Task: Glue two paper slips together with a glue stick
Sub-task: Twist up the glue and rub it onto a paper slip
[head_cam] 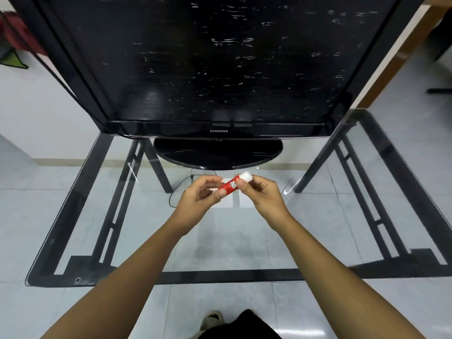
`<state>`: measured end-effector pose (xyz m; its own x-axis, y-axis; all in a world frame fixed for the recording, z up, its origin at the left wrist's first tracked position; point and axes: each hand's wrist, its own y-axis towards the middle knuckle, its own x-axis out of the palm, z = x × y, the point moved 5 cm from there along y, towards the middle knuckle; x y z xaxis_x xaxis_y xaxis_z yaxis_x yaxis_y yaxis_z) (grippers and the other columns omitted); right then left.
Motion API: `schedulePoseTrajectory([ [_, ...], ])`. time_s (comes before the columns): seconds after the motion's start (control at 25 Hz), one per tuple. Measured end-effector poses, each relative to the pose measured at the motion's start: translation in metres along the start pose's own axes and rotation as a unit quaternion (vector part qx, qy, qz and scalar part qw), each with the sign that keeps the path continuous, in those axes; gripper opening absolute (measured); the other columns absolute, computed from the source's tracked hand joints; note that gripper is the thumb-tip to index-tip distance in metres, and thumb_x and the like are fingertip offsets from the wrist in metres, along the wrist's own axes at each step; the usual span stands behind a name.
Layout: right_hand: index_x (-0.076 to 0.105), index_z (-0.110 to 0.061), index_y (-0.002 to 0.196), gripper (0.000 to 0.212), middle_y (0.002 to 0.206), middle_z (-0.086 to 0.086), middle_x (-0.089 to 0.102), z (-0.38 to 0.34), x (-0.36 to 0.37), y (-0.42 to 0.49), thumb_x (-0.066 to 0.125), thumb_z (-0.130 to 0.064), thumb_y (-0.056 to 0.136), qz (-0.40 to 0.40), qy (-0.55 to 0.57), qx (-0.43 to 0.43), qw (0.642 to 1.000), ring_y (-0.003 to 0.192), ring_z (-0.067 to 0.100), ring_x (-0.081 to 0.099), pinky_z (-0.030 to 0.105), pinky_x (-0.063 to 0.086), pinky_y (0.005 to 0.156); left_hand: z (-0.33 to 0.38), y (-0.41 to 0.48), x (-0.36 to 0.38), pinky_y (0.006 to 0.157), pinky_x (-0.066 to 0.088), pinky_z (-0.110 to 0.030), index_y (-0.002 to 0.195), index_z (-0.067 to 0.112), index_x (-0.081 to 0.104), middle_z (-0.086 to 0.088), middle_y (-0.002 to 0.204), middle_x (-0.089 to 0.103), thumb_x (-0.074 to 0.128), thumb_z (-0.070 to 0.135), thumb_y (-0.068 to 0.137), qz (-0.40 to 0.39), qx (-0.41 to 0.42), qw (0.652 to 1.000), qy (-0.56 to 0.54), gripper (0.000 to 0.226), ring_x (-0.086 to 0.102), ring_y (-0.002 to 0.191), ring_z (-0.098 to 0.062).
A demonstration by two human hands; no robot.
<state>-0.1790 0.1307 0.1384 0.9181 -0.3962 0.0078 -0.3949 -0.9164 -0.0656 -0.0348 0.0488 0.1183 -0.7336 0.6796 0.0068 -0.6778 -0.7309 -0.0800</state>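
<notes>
A red glue stick point(231, 185) with a white cap point(245, 176) is held in the air above the glass table. My left hand point(200, 198) grips its red body at the lower end. My right hand point(263, 194) pinches it near the white cap. Two white paper slips lie flat on the glass under my hands, side by side with a narrow gap; the left slip point(226, 201) and the right slip point(245, 201) are partly hidden by my fingers and the glue stick.
A large black TV point(215, 69) on an oval stand point(217, 152) fills the back of the glass table point(220, 245). The table's black frame point(102, 204) shows through the glass, with a thin black cable point(175, 192) on the tiled floor below.
</notes>
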Motion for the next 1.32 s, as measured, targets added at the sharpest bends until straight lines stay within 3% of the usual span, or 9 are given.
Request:
schedulePoseTrajectory([
  [0.08, 0.072, -0.030, 0.088, 0.011, 0.084, -0.002, 0.070, 0.000, -0.003, -0.001, 0.066, -0.035, 0.081, 0.006, -0.011, 0.006, 1.000, 0.081, 0.004, 0.062, 0.011, 0.048, 0.073, -0.006, -0.002, 0.003, 0.075, 0.056, -0.023, 0.103, 0.021, 0.063, -0.004, 0.095, 0.071, 0.063, 0.038, 0.080, -0.026, -0.044, 0.998, -0.032, 0.030, 0.071, 0.087, -0.019],
  [0.2, 0.070, -0.028, 0.087, 0.008, 0.083, 0.013, 0.064, -0.001, -0.003, -0.004, 0.065, -0.033, 0.082, 0.009, -0.016, 0.009, 1.000, 0.079, 0.008, 0.057, 0.015, 0.046, 0.071, -0.010, -0.004, 0.009, 0.072, 0.054, -0.020, 0.093, 0.015, 0.068, -0.001, 0.083, 0.073, 0.063, 0.039, 0.078, -0.051, -0.074, 0.993, -0.071, 0.028, 0.070, 0.079, -0.015],
  [0.32, 0.069, -0.028, 0.087, 0.005, 0.082, 0.010, 0.059, -0.004, -0.001, -0.006, 0.064, -0.029, 0.085, 0.013, -0.017, 0.001, 1.000, 0.077, 0.011, 0.054, 0.017, 0.044, 0.068, -0.010, -0.006, 0.010, 0.076, 0.053, -0.021, 0.087, 0.019, 0.070, 0.001, 0.081, 0.071, 0.070, 0.037, 0.072, -0.043, -0.054, 0.992, -0.105, 0.024, 0.067, 0.080, -0.013],
  [0.48, 0.070, -0.029, 0.086, 0.006, 0.083, 0.025, 0.060, -0.006, 0.001, -0.008, 0.064, -0.030, 0.084, 0.017, -0.027, 0.001, 0.999, 0.075, 0.012, 0.053, 0.020, 0.043, 0.068, -0.011, -0.011, 0.011, 0.078, 0.053, -0.019, 0.090, 0.016, 0.063, 0.009, 0.082, 0.068, 0.072, 0.035, 0.072, -0.017, -0.017, 0.999, -0.045, 0.028, 0.064, 0.084, -0.011],
  [0.64, 0.070, -0.031, 0.084, 0.005, 0.078, 0.011, 0.060, -0.008, -0.001, -0.010, 0.064, -0.031, 0.084, 0.015, -0.029, -0.005, 0.999, 0.072, 0.008, 0.053, 0.013, 0.043, 0.064, -0.018, -0.018, 0.012, 0.077, 0.054, -0.023, 0.104, 0.011, 0.062, -0.004, 0.088, 0.072, 0.060, 0.043, 0.080, -0.058, -0.084, 0.989, -0.110, 0.041, 0.068, 0.082, -0.018],
  [0.84, 0.070, -0.032, 0.083, 0.006, 0.076, 0.002, 0.065, -0.013, 0.001, -0.010, 0.065, -0.030, 0.084, 0.011, -0.028, -0.021, 0.999, 0.070, 0.003, 0.057, 0.010, 0.046, 0.065, -0.012, -0.020, 0.008, 0.078, 0.053, -0.021, 0.089, 0.019, 0.071, 0.003, 0.084, 0.069, 0.065, 0.032, 0.076, -0.029, -0.051, 0.988, -0.142, 0.019, 0.065, 0.083, -0.012],
  [1.08, 0.069, -0.033, 0.083, 0.006, 0.090, 0.020, 0.068, -0.013, -0.001, -0.011, 0.065, -0.030, 0.084, 0.018, -0.038, -0.016, 0.999, 0.075, 0.005, 0.059, 0.011, 0.047, 0.067, -0.007, -0.019, 0.011, 0.075, 0.052, -0.017, 0.090, 0.018, 0.058, 0.014, 0.084, 0.065, 0.072, 0.027, 0.072, -0.015, -0.018, 0.996, -0.083, 0.025, 0.062, 0.085, -0.005],
  [1.2, 0.070, -0.031, 0.081, 0.005, 0.081, 0.018, 0.067, -0.013, -0.003, -0.012, 0.065, -0.030, 0.083, 0.018, -0.034, -0.013, 0.999, 0.072, 0.005, 0.057, 0.011, 0.045, 0.064, -0.009, -0.020, 0.014, 0.080, 0.053, -0.021, 0.106, 0.016, 0.062, 0.004, 0.092, 0.069, 0.063, 0.034, 0.078, -0.037, -0.052, 0.990, -0.129, 0.033, 0.067, 0.087, -0.015],
  [1.32, 0.070, -0.030, 0.082, 0.006, 0.083, 0.016, 0.069, -0.013, -0.004, -0.014, 0.065, -0.027, 0.084, 0.015, -0.034, -0.018, 0.999, 0.072, 0.004, 0.058, 0.011, 0.046, 0.065, -0.008, -0.020, 0.016, 0.079, 0.053, -0.021, 0.097, 0.013, 0.069, -0.003, 0.087, 0.069, 0.060, 0.031, 0.081, -0.039, -0.053, 0.988, -0.138, 0.026, 0.067, 0.080, -0.015],
])
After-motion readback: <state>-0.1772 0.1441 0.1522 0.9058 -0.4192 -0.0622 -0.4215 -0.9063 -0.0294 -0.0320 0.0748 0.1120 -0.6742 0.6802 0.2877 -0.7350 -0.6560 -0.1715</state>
